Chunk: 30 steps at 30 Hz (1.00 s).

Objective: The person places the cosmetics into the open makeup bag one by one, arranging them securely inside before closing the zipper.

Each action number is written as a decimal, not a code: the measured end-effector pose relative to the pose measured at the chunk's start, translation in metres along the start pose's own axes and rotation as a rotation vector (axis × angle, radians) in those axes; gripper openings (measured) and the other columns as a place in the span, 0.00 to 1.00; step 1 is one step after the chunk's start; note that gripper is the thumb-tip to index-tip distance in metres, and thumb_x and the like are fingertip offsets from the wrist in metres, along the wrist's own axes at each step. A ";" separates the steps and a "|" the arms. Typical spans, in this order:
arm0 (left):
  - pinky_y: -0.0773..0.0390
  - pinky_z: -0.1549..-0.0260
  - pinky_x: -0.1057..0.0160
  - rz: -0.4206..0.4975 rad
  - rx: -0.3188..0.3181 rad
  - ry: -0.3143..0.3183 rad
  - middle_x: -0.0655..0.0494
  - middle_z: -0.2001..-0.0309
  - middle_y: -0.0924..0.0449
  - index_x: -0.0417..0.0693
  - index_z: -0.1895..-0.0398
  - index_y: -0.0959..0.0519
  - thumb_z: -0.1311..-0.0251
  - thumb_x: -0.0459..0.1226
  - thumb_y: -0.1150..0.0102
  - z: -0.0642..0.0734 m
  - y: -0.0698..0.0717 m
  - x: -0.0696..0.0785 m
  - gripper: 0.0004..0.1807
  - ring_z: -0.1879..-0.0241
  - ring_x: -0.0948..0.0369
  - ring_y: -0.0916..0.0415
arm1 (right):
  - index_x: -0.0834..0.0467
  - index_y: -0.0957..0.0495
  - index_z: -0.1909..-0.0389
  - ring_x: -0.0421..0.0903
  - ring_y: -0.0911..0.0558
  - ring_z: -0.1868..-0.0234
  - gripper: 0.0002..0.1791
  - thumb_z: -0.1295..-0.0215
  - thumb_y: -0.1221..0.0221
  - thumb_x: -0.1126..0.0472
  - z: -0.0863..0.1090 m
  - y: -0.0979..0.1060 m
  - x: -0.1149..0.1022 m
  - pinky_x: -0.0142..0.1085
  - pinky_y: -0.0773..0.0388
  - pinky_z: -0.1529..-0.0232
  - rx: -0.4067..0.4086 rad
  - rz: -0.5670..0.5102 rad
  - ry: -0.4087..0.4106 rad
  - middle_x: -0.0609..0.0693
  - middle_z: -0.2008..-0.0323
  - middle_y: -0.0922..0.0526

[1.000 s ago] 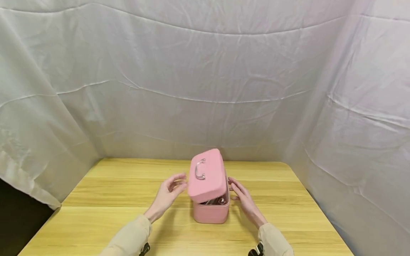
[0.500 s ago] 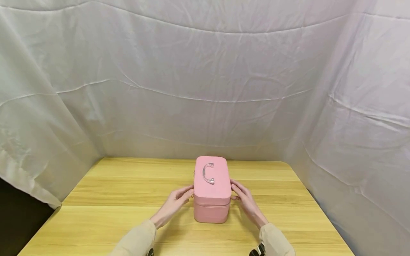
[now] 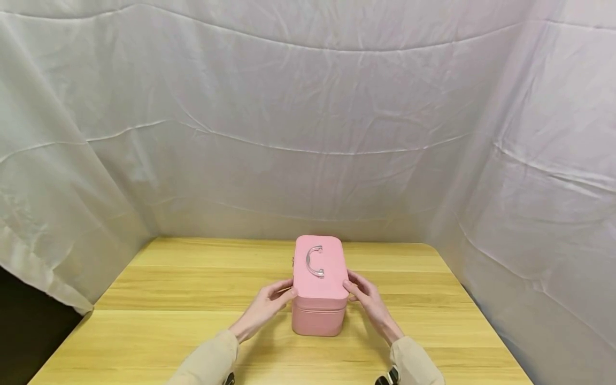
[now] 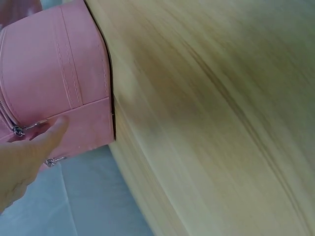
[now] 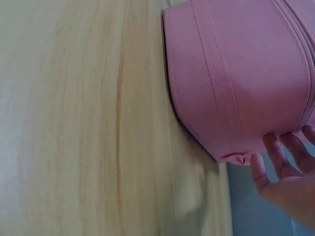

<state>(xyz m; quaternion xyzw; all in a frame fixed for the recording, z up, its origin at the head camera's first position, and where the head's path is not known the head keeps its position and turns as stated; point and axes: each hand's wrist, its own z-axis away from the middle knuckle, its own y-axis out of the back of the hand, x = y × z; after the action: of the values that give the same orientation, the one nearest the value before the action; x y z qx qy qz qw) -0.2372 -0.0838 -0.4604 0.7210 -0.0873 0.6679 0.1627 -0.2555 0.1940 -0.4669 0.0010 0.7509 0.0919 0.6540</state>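
A pink cosmetic case (image 3: 318, 322) stands on the wooden table with its lid (image 3: 331, 262) down. A clear-looking carry handle (image 3: 309, 261) lies on top. My left hand (image 3: 266, 306) rests against the case's left side, its thumb by the lid's near corner. In the left wrist view, one extended finger (image 4: 55, 132) lies close to a metal zip pull (image 4: 35, 125). My right hand (image 3: 369, 303) touches the opposite side, thumb at the lid's edge. Its loosely bent fingers (image 5: 276, 153) meet the case below the zip (image 5: 301, 37). The contents are hidden.
The wooden table (image 3: 187, 289) extends to both sides of the case. Pale cloth (image 3: 269, 176) hangs behind it and along the sides. A dark area (image 3: 29, 326) shows beyond the table's left edge.
The tilted lid has come down flat onto the case, covering the contents. My left hand has moved right to the case's side. My right thumb has shifted onto the lid's edge.
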 end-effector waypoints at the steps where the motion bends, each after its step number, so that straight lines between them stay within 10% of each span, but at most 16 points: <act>1: 0.35 0.28 0.40 0.000 -0.001 0.000 0.34 0.27 0.37 0.35 0.27 0.37 0.28 0.48 0.45 0.000 0.000 0.000 0.35 0.28 0.39 0.36 | 0.65 0.35 0.28 0.34 0.22 0.49 0.29 0.27 0.46 0.59 0.000 0.000 -0.001 0.38 0.21 0.47 -0.003 0.007 0.001 0.65 0.33 0.28; 10: 0.38 0.27 0.43 -0.004 -0.025 -0.033 0.33 0.25 0.43 0.31 0.26 0.42 0.22 0.45 0.55 0.001 0.002 -0.003 0.32 0.25 0.38 0.42 | 0.61 0.37 0.26 0.54 0.30 0.32 0.32 0.30 0.42 0.62 0.002 -0.005 -0.006 0.34 0.26 0.41 0.015 0.085 0.120 0.63 0.29 0.32; 17: 0.18 0.40 0.57 -0.273 0.096 -0.170 0.32 0.36 0.25 0.28 0.33 0.31 0.27 0.28 0.56 -0.004 -0.003 -0.008 0.22 0.38 0.41 0.23 | 0.67 0.30 0.32 0.26 0.30 0.36 0.26 0.29 0.43 0.67 0.001 -0.001 -0.004 0.24 0.24 0.42 -0.047 0.140 0.331 0.67 0.29 0.31; 25: 0.14 0.51 0.54 -0.559 0.244 -0.241 0.40 0.50 0.14 0.32 0.44 0.20 0.33 0.29 0.42 -0.007 -0.010 -0.005 0.16 0.49 0.49 0.14 | 0.54 0.31 0.28 0.60 0.29 0.30 0.38 0.39 0.30 0.60 0.004 0.004 -0.002 0.49 0.24 0.33 -0.051 0.372 0.349 0.59 0.27 0.31; 30: 0.12 0.55 0.60 -0.609 0.292 -0.260 0.47 0.57 0.10 0.38 0.51 0.14 0.35 0.30 0.39 -0.009 -0.008 -0.003 0.12 0.55 0.54 0.12 | 0.50 0.35 0.25 0.63 0.25 0.34 0.50 0.50 0.22 0.54 0.004 0.006 -0.001 0.61 0.26 0.34 -0.081 0.463 0.347 0.61 0.27 0.32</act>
<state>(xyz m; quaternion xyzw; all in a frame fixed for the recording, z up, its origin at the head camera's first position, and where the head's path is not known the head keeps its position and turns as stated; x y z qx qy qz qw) -0.2433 -0.0733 -0.4637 0.8084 0.2080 0.4969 0.2371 -0.2517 0.2002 -0.4661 0.1307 0.8272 0.2673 0.4767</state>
